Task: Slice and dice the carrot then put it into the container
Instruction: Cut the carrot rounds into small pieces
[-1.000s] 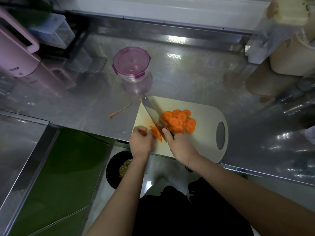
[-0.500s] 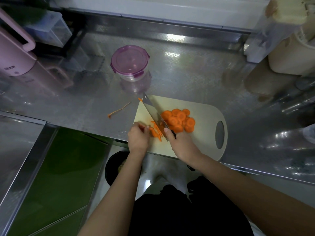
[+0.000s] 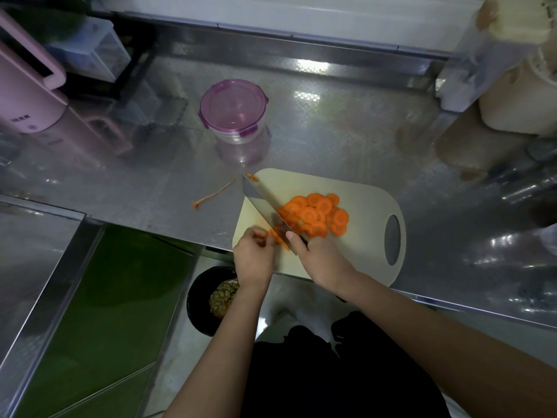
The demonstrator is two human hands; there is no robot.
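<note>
Pink plastic comes first: a kettle stands at the far left of a shiny steel tabletop, all seen from above. Nearer the viewer, past the tabletop's edge, a green floor panel lies lower down.

Moving right, a thin strip of peel lies on the bare steel, just left of the board. Behind it, toward the wall, sits the container. It is round and clear with its purple lid clipped on, and it stands apart from the board. Below the tabletop's near edge, a black bin holds brownish scraps.

At centre, the left hand rests on the near left corner of a cream board. Its fingers are curled and pinch a few orange carrot strips against the board. Just beside those fingers, a broad knife slants from the board's far left corner back toward the person, its near end meeting the strips. A small carrot bit sits by the knife tip.

The right hand grips the knife handle, fingers wrapped round it and thumb laid toward the blade. Right of the blade and touching it, a heap of round carrot slices overlaps across the middle of the board. The board's oval grip hole is at its right end.

At the far right, a cream jug stands near the wall.
</note>
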